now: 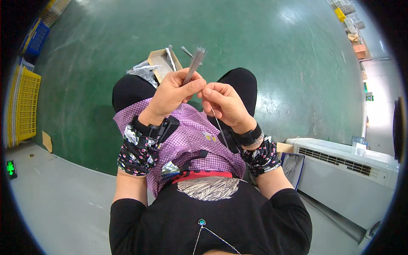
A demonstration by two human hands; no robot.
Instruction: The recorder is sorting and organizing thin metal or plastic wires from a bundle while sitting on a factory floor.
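Observation:
My left hand (173, 90) is closed around a bundle of thin grey wire-like strands (194, 64), whose frayed far end fans out beyond the fingers. Close against it, my right hand (227, 104) pinches with thumb and forefinger. A single thin grey strand (219, 127) runs from the right fingers down toward my lap. The fingertips of both hands nearly meet, and whatever lies between them is too small to make out. Under the hands, a purple checked apron (191, 127) covers my lap.
Beyond my left knee, an open cardboard box (155, 57) stands beside clear plastic bags (143, 71) on the green floor. Yellow crates (26, 104) are stacked at the left, under a blue crate (38, 39). A white vented unit (344, 187) stands close on my right.

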